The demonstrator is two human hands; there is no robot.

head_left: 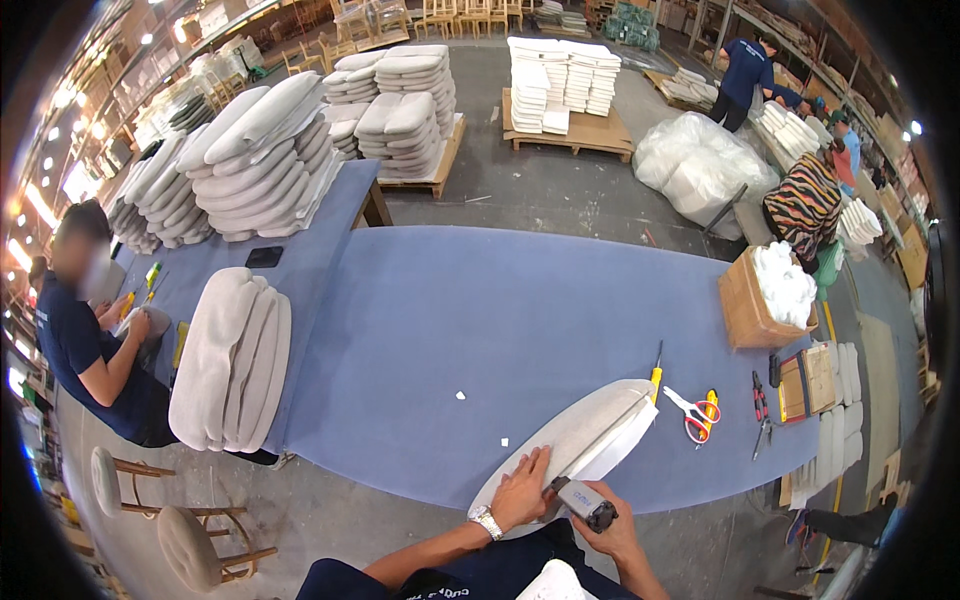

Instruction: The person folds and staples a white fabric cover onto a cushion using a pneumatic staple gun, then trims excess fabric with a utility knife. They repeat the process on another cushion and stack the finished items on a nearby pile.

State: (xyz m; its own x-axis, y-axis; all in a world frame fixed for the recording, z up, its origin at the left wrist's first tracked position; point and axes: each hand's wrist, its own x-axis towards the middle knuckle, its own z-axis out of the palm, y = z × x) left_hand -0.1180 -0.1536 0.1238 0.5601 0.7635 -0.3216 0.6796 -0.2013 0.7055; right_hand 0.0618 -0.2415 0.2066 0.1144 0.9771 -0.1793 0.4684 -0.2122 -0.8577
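Pressing 1 grey cushion (572,430), lower centre of frame, our left hand (522,493) lay flat-fingered; our right hand (617,528) gripped 1 boxy tool (578,499). We apparently worked the cushion's edge; next seemingly called for steady alignment.

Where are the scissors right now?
In the head view, the scissors lie right of center on the blue table, between the gray cushion under the left hand and the red-handled pliers.

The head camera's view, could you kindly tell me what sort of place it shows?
Probably a furniture upholstery workshop: stacks of grey fabric cushions, wooden-legged grey-padded seats, and a brown cardboard box of fluffy white stuffing.
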